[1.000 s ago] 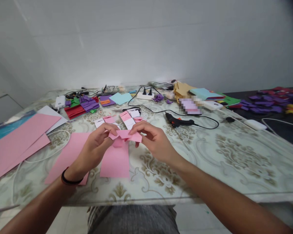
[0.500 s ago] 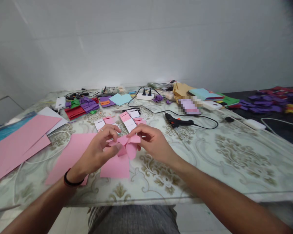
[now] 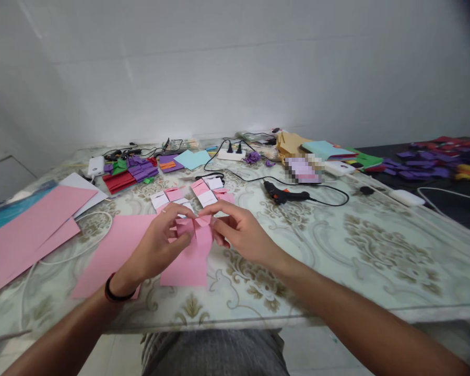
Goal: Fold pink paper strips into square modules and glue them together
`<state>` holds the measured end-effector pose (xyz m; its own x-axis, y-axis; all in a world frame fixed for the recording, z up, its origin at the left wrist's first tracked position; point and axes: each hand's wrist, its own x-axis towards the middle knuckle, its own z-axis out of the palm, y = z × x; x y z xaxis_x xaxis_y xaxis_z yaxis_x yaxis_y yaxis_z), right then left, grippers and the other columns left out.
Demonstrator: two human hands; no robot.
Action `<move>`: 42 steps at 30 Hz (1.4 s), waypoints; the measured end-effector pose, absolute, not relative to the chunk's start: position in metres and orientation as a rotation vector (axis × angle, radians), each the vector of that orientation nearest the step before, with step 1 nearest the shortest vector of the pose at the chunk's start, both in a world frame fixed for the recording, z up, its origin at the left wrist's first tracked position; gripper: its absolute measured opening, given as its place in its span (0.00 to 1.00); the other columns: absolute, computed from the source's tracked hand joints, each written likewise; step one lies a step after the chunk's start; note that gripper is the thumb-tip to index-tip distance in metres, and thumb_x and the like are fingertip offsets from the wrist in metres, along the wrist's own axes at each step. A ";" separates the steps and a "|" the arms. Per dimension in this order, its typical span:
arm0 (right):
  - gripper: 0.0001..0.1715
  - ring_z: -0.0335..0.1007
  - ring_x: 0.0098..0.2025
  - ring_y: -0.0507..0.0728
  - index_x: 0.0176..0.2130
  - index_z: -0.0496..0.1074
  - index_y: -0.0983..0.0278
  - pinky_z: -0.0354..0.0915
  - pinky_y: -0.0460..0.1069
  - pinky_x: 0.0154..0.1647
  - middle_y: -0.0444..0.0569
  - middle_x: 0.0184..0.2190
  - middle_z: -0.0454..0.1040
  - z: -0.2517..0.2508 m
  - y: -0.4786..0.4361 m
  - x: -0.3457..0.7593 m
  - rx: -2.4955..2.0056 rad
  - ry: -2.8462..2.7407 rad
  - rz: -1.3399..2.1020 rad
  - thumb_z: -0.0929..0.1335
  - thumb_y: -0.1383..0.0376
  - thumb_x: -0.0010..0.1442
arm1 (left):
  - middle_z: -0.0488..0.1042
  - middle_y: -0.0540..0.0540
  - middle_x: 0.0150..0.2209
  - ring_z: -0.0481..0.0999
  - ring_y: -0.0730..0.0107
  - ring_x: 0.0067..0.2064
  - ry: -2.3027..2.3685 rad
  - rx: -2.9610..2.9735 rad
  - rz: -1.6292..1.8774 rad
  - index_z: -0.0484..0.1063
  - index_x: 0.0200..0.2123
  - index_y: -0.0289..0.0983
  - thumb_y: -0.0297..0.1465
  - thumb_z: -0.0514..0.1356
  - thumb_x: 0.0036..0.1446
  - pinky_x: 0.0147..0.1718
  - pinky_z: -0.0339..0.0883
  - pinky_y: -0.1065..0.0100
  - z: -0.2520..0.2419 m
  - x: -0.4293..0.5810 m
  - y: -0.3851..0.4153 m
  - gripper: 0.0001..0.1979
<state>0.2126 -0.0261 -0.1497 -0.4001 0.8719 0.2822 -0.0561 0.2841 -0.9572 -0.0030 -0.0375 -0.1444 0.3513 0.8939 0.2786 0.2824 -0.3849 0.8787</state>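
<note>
Between my two hands is a small folded piece of pink paper (image 3: 202,235), held just above the table. My left hand (image 3: 162,237) pinches its left side between thumb and fingers. On the other side, my right hand (image 3: 237,227) grips the upper right part, its index finger along the top edge. Beneath them lies a pink paper square (image 3: 184,271), partly covered by the folded piece. A larger pink sheet (image 3: 109,250) rests under my left wrist. Just beyond my fingers sit pink and white paper strips (image 3: 206,196).
A black glue gun (image 3: 285,194) lies to the right, its cord curling behind. Farther back are a white power strip (image 3: 231,154), purple and red folded papers (image 3: 119,181) and a yellow paper stack (image 3: 292,143). Large pink sheets (image 3: 35,224) and a white cable (image 3: 102,240) lie left.
The folded pink paper has been turned between my fingers, and its right flap no longer sticks out sideways. My right hand has shifted slightly left, closer to my left hand.
</note>
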 end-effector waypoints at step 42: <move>0.19 0.76 0.34 0.53 0.53 0.76 0.64 0.68 0.47 0.36 0.47 0.39 0.83 -0.149 -0.028 0.215 -0.937 -1.845 1.099 0.65 0.70 0.64 | 0.75 0.42 0.47 0.75 0.60 0.54 1.087 2.152 1.073 0.81 0.41 0.41 0.25 0.59 0.67 0.54 0.69 0.59 -0.137 -0.004 -0.035 0.10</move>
